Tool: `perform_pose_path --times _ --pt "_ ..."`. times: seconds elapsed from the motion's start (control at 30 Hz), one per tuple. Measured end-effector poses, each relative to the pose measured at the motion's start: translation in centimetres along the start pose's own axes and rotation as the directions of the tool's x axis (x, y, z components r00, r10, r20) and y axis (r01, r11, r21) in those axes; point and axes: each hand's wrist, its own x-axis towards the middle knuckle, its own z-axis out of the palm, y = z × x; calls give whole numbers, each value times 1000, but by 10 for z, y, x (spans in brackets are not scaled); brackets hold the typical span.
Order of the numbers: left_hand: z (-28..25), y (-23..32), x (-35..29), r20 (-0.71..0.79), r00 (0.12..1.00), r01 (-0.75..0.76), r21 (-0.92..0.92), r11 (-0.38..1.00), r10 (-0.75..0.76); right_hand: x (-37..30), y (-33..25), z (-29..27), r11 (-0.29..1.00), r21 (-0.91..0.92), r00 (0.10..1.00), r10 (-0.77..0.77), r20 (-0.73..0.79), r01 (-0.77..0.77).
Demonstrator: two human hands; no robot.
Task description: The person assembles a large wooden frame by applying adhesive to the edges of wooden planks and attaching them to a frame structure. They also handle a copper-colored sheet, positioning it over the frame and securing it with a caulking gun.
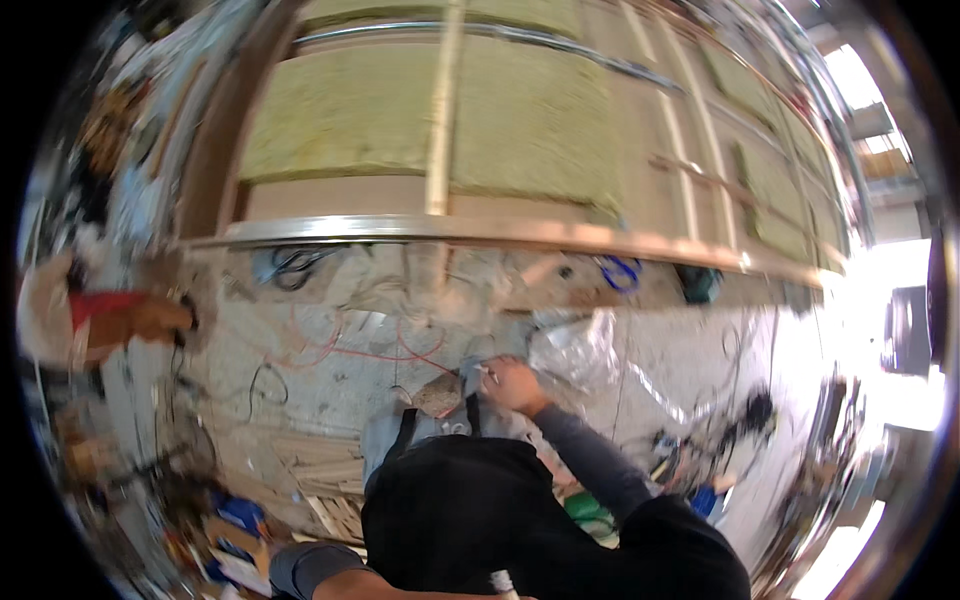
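My right hand (512, 385) is out in front of my body, over my grey-clad knee. Its fingers are curled closed around something small and pale, too blurred to name. The left forearm (350, 585) crosses the bottom edge with its grey sleeve pushed up. Most of my left hand is cut off there, so its fingers are hidden. A small white-tipped stick-like thing (503, 583) pokes up at the end of that arm; whether the hand grips it does not show.
Ahead stands a large frame (440, 232) with yellowish insulation slabs (530, 120) between wooden strips. Crumpled clear plastic (575, 350), a red cord (375, 352) and a blue cable coil (620, 272) lie on the concrete floor. Clutter lines both sides; a brown-and-red item (125, 315) is at left.
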Motion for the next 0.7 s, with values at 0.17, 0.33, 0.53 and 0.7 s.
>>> perform_pose_path --times 0.17,0.33,0.53,0.7 --pt "-14 -7 -68 266 902 395 -184 900 -341 -49 40 17 905 199 883 415 -220 -376" --pt "-9 -32 -155 -612 665 565 38 824 -427 -145 9 46 696 437 675 700 -232 -571" --pt "-42 -111 -221 -876 240 895 33 445 -418 -255 59 171 261 787 348 935 -63 -559" --pt "-107 -193 -318 -920 251 928 140 346 -300 -316 162 305 -178 821 1 977 212 -543"
